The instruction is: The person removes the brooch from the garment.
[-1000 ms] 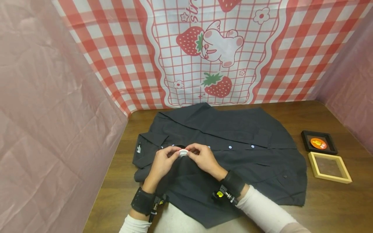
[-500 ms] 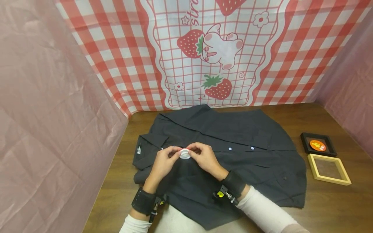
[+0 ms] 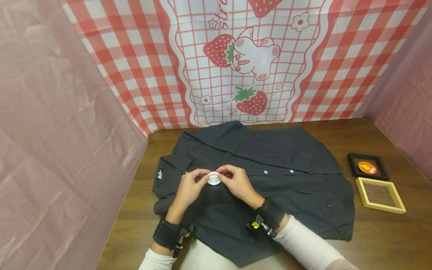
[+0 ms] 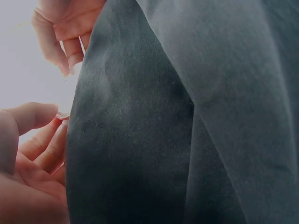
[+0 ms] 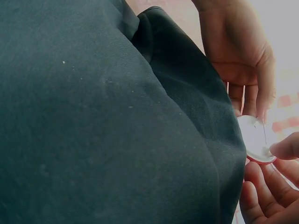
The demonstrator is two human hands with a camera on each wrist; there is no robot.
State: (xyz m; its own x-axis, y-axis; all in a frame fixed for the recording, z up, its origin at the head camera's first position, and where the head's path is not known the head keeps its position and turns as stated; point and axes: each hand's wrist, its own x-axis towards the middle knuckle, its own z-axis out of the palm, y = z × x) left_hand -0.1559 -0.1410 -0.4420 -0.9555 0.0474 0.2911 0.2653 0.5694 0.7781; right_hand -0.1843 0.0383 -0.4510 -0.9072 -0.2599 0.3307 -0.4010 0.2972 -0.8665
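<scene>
White-backed round badge (image 3: 213,179) is pinched by both left hand (image 3: 190,188) and right hand (image 3: 239,185), above the dark shirt (image 3: 290,189); grip's sorted, but doesn't look fastened to anything yet imo.

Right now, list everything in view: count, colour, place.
Table: one, brown, under the shirt
Shirt: one, dark grey, across the table
Buttons: at least two, pale, on the shirt
White disc: one, white, over the shirt
Black frame: one, black, table's right end
Orange disc: one, orange, inside the black frame
Yellow frame: one, pale yellow, beside black frame
Backdrop: one, red-and-white, behind the table
Side cloths: two, dusty pink, left and right
Wrist straps: two, black, one per wrist
Sleeves: two, white, behind the straps
Left hand: one, bare, pinching white disc
Right hand: one, bare, pinching white disc
</scene>
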